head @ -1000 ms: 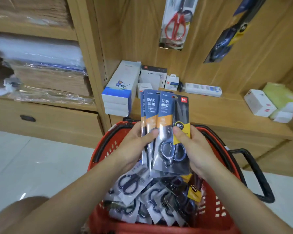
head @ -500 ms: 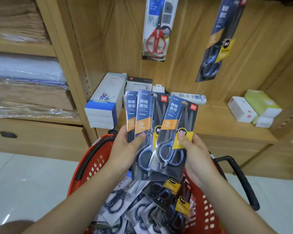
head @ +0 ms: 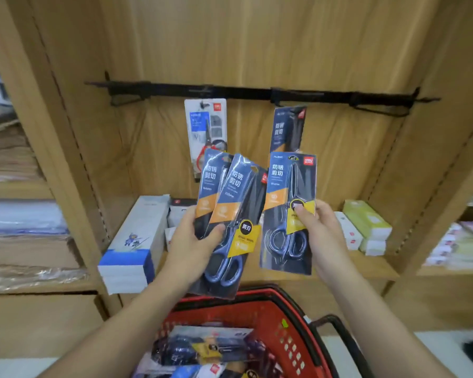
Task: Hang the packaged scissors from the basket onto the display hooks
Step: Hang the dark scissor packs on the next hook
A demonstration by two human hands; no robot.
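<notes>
My left hand [head: 194,246] grips a fanned stack of blue-and-orange scissors packs [head: 230,214], held upright. My right hand [head: 320,236] holds a single scissors pack [head: 287,211] apart from the stack, a little to its right. Both are raised in front of the wooden back panel, below a black hook rail [head: 257,92]. On the rail hang a red-handled scissors pack [head: 206,124] and a dark blue scissors pack [head: 288,126]; the single pack sits just under the latter. The red basket [head: 281,320] below holds several more packs [head: 208,347].
Empty hooks stick out at the rail's left [head: 126,99] and right [head: 380,107]. On the shelf stand a stack of blue-and-white boxes [head: 134,246], small white boxes [head: 347,230] and green-topped boxes [head: 366,222]. Side shelves hold wrapped paper stacks [head: 19,227].
Both hands have risen from the basket toward the rail. My right hand has pulled one pack away from the stack to the right. The view has tilted up, revealing the hook rail.
</notes>
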